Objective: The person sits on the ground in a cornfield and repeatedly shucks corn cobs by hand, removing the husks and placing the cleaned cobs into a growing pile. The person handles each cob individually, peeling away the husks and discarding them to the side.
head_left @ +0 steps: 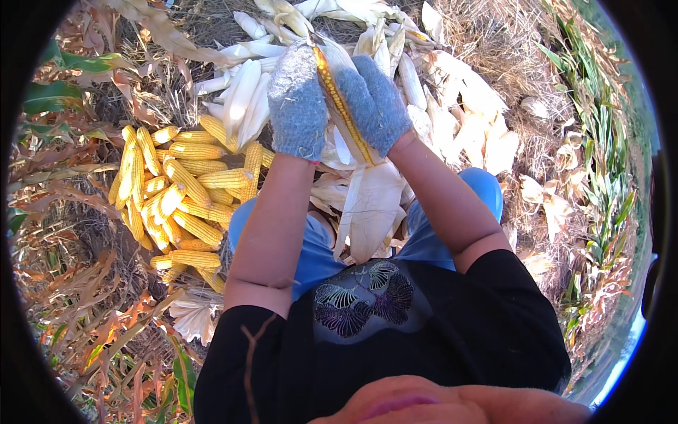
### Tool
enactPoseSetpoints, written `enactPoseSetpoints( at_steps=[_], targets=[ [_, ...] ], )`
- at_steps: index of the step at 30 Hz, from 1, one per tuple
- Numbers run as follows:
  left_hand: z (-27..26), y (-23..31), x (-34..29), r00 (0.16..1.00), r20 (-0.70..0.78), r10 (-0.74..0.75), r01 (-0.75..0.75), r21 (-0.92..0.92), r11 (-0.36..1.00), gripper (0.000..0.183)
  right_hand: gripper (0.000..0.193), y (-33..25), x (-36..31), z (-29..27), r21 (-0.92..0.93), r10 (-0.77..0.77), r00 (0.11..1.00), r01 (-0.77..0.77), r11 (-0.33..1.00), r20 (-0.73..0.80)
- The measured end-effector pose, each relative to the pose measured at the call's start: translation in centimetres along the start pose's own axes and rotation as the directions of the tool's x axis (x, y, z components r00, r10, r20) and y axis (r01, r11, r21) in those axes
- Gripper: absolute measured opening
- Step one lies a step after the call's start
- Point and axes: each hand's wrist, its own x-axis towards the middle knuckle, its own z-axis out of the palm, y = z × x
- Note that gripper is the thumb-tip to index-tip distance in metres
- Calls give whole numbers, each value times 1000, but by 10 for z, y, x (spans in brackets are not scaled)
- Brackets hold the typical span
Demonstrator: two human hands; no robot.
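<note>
An ear of corn [337, 95] is held out in front of me, its husk parted so that a long strip of yellow kernels shows. Pale husk leaves [373, 205] hang from its near end toward my lap. My left hand [298, 102], in a grey-blue knitted glove, is closed along the ear's left side. Against the right side presses my right hand [378, 102], gloved alike, closed on the husk. Both sets of fingertips are partly hidden. Beyond and around the hands lie several ears still in pale husks [244, 99].
To the left is a heap of bare yellow corn ears [191, 191]. Loose dry husks [473, 106] lie to the right and at the far side. Green and dry corn plants [600, 177] stand at the right edge, with dry leaves and straw on the ground to the left.
</note>
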Motion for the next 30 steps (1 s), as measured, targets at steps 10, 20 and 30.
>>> enactPoseSetpoints(
  at_steps=[10,20,30],
  targets=[
    [-13,21,12,994,-103,-44,19,-229,973,17,35,-3,-1,5,-8,-45,999,45,999,15],
    [-14,-2,8,751,241,-614,511,-801,311,17,53,9,-8,15,-56,-79,997,80,995,15],
    [-27,38,14,905,200,-376,419,-573,704,14,38,11,0,7,-63,-80,995,76,995,-57]
  ],
)
